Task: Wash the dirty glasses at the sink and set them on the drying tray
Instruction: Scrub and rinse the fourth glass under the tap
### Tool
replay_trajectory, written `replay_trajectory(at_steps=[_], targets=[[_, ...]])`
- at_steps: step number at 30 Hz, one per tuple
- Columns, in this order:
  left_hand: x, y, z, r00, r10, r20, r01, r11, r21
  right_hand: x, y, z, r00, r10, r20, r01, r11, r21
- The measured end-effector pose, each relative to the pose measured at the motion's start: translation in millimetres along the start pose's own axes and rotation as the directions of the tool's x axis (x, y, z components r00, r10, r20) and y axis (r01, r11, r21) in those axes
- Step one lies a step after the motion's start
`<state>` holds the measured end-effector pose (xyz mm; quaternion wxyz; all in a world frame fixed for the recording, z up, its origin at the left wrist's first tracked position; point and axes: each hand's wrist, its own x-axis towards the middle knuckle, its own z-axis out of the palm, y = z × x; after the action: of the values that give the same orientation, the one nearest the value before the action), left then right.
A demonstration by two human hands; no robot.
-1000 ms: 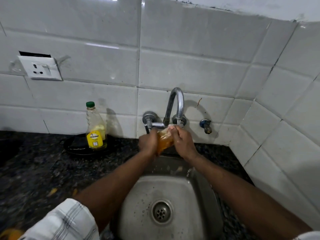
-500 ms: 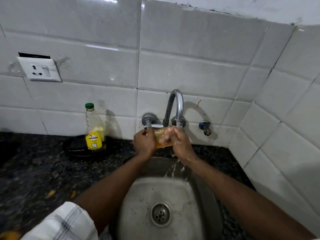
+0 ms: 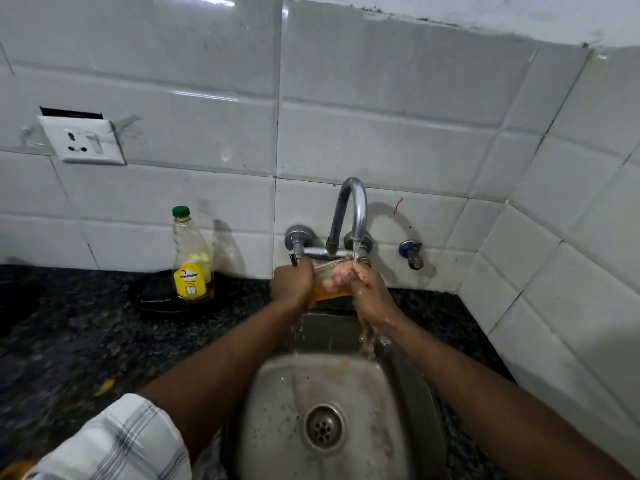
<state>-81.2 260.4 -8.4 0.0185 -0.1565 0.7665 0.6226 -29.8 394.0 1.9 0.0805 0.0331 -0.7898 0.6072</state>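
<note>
A clear glass with orange liquid in it lies on its side under the running tap, above the steel sink. My left hand is wrapped around its base end. My right hand is at the mouth end, with fingers that seem to reach inside the glass. Water falls onto my right hand, and orange-tinted water runs off both wrists into the sink basin. Much of the glass is hidden by my hands.
A dish-soap bottle with a green cap stands on a black plate left of the tap, on the dark granite counter. A second small valve sticks out of the white tiled wall. A wall socket is upper left.
The glass has been turned from nearly upright onto its side under the spout. Water now runs over my hands, and orange liquid pours down into the sink.
</note>
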Motion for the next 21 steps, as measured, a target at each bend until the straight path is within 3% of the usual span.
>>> replay_trajectory(at_steps=[2, 3, 4, 6, 9, 10, 11, 13, 14, 15, 16, 17, 18, 19, 20, 21], targets=[[-19.8, -5.5, 6.8, 0.931, 0.335, -0.147, -0.333, 0.942, 0.034, 2.9, -5.4, 12.3, 0.974, 0.081, -0.212, -0.066, 0.995, 0.076], [-29.4, -7.8, 8.7, 0.897, 0.400, -0.186, -0.402, 0.915, 0.029, 4.1, -8.0, 15.8, 0.955, 0.098, -0.279, -0.076, 0.993, 0.090], [-30.7, -6.7, 8.8, 0.895, 0.388, -0.218, -0.396, 0.918, 0.007, 4.8, -12.4, 16.4, 0.954, 0.105, -0.282, -0.076, 0.991, 0.113], [-15.8, -2.0, 7.1, 0.945, 0.236, -0.229, -0.242, 0.970, 0.002, 3.3, -15.8, 9.7, 0.989, 0.096, -0.110, -0.079, 0.986, 0.147], [7.4, 1.0, 0.1, 0.992, -0.041, -0.115, 0.042, 0.999, 0.010, -6.2, -9.6, 1.4, 0.990, 0.095, 0.103, -0.108, 0.986, 0.127], [6.7, -2.7, -0.3, 0.996, 0.006, -0.094, -0.005, 1.000, 0.015, -5.3, -8.9, 2.4, 0.991, 0.111, 0.072, -0.119, 0.987, 0.112], [3.8, -8.6, 0.0, 0.980, 0.172, -0.100, -0.168, 0.985, 0.045, -3.6, -10.3, 5.4, 0.991, 0.135, 0.003, -0.135, 0.983, 0.127], [-20.4, -18.0, -2.5, 0.822, 0.562, -0.091, -0.556, 0.827, 0.080, 2.1, -15.5, 10.4, 0.980, 0.168, -0.107, -0.142, 0.967, 0.212], [-24.2, -19.7, -3.6, 0.768, 0.632, -0.102, -0.627, 0.775, 0.085, 4.5, -18.3, 11.1, 0.977, 0.176, -0.119, -0.142, 0.957, 0.251], [-18.6, -17.3, -4.4, 0.776, 0.622, -0.104, -0.616, 0.783, 0.088, 4.9, -20.5, 10.6, 0.980, 0.170, -0.102, -0.140, 0.958, 0.252], [-9.4, -10.2, -4.9, 0.867, 0.491, -0.085, -0.484, 0.871, 0.084, 3.3, -19.8, 8.8, 0.987, 0.147, -0.059, -0.131, 0.967, 0.217], [5.0, -4.4, -5.3, 0.962, 0.273, -0.028, -0.271, 0.961, 0.054, 0.2, -16.7, 7.3, 0.994, 0.114, 0.003, -0.112, 0.976, 0.186], [12.0, 4.3, -9.7, 0.998, 0.028, 0.065, -0.030, 0.999, 0.028, -2.8, -12.5, 7.0, 0.995, 0.088, 0.051, -0.096, 0.979, 0.178], [14.0, 11.1, -11.8, 0.981, -0.127, 0.145, 0.125, 0.992, 0.020, -5.2, -10.0, 7.6, 0.994, 0.088, 0.071, -0.100, 0.977, 0.189], [13.2, 11.9, -10.2, 0.978, -0.141, 0.155, 0.137, 0.990, 0.037, -6.4, -8.8, 8.9, 0.992, 0.110, 0.054, -0.119, 0.973, 0.199], [12.2, 9.9, -7.8, 0.994, -0.038, 0.105, 0.030, 0.997, 0.077, -4.2, -7.5, 10.8, 0.990, 0.139, 0.006, -0.137, 0.965, 0.224]])
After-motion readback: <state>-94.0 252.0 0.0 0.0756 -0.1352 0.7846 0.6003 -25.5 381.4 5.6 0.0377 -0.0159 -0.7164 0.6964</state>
